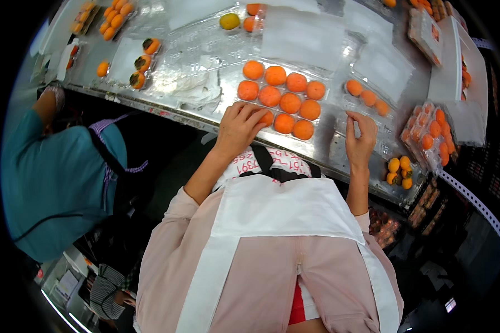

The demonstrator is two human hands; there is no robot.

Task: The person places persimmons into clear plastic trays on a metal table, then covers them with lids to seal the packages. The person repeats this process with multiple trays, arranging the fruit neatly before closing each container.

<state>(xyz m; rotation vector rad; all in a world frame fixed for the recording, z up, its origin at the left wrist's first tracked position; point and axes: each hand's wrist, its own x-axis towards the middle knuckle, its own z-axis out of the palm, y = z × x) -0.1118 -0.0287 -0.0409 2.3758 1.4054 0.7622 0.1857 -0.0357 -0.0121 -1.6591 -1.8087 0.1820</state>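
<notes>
In front of me a clear plastic tray (261, 83) lies on a metal table, holding rows of smooth orange persimmons (290, 103). The fingers of my left hand (238, 127) curl over a persimmon (267, 118) at the tray's near left corner and partly hide it. To the right of this tray is my right hand (362, 132), thumb and index fingertips close together; whether something thin is between them is unclear. Just beyond it, a row of three persimmons (368, 98) sits in another clear plastic container, beside a white sheet (385, 68).
Stacked clear packs of persimmons (429, 131) and a white foam box (446, 79) stand at right. Small yellow-orange fruits (400, 170) lie near the right corner. Crumpled white cloth (193, 89) and three leafy-topped persimmons (142, 63) lie leftward. A person in teal (66, 183) is at left.
</notes>
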